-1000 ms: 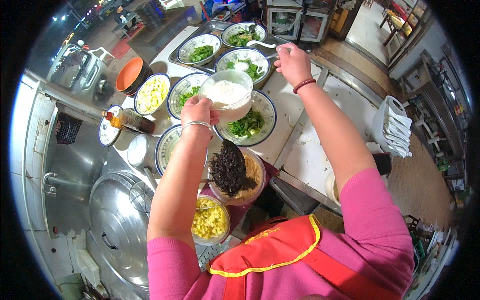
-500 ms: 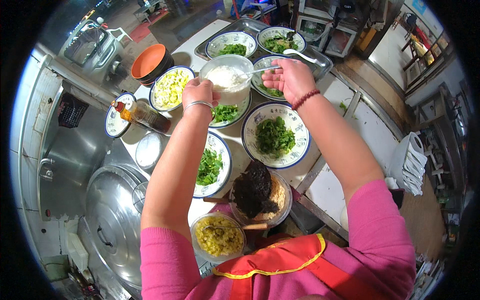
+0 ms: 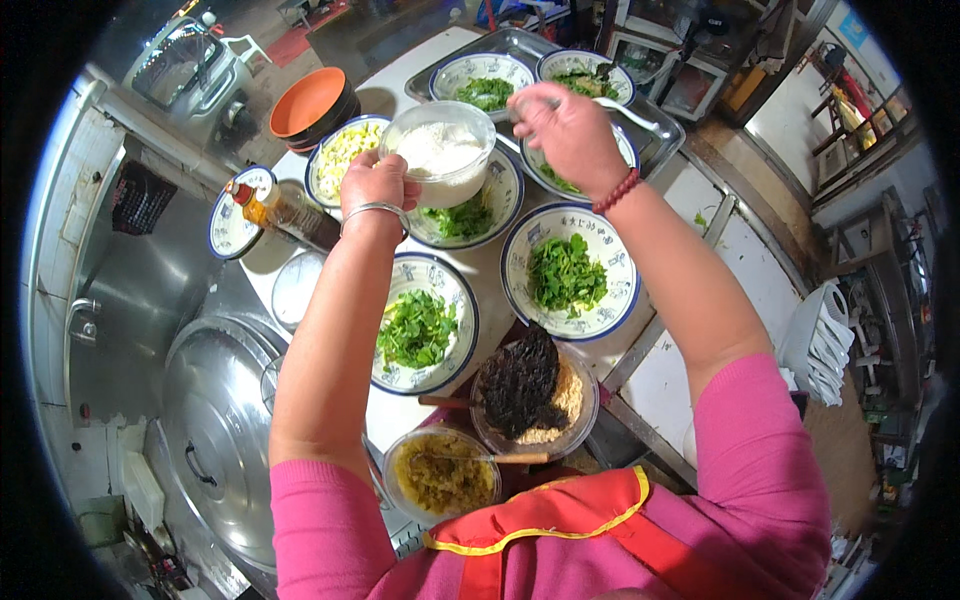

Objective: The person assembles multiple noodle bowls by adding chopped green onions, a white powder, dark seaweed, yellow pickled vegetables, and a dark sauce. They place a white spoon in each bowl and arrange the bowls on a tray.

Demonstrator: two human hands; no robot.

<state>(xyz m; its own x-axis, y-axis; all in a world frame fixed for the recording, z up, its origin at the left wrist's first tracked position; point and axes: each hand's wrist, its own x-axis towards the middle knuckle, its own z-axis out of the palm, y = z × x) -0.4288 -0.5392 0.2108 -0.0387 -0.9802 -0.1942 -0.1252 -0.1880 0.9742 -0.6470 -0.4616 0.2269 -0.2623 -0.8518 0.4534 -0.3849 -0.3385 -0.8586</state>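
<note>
My left hand point(image 3: 378, 184) grips the rim of a clear plastic tub point(image 3: 443, 190) holding white powder point(image 3: 438, 147), raised over a bowl of chopped greens point(image 3: 463, 215). My right hand point(image 3: 565, 135) is closed and smeared by motion, just right of the tub, above another greens bowl point(image 3: 622, 150). The metal spoon in it barely shows now. Nearer me stand two more blue-rimmed bowls of greens, the right one point(image 3: 568, 272) and the left one point(image 3: 420, 330). At the back, two similar bowls point(image 3: 483, 80) point(image 3: 590, 75) sit on a metal tray point(image 3: 665, 135).
A tub of chopped nuts topped with dark dried seaweed point(image 3: 520, 385) and a tub of yellow-green pickles point(image 3: 440, 475) are close to my body. Left are orange bowls point(image 3: 308, 103), a bowl of chopped yellow-white pieces point(image 3: 345, 155), sauce bottles point(image 3: 290, 217) and a large lidded pot point(image 3: 215, 430).
My right hand has lifted up and left with the spoon, which has left the powder. My left hand and the tub have shifted slightly left. The view has moved a little.
</note>
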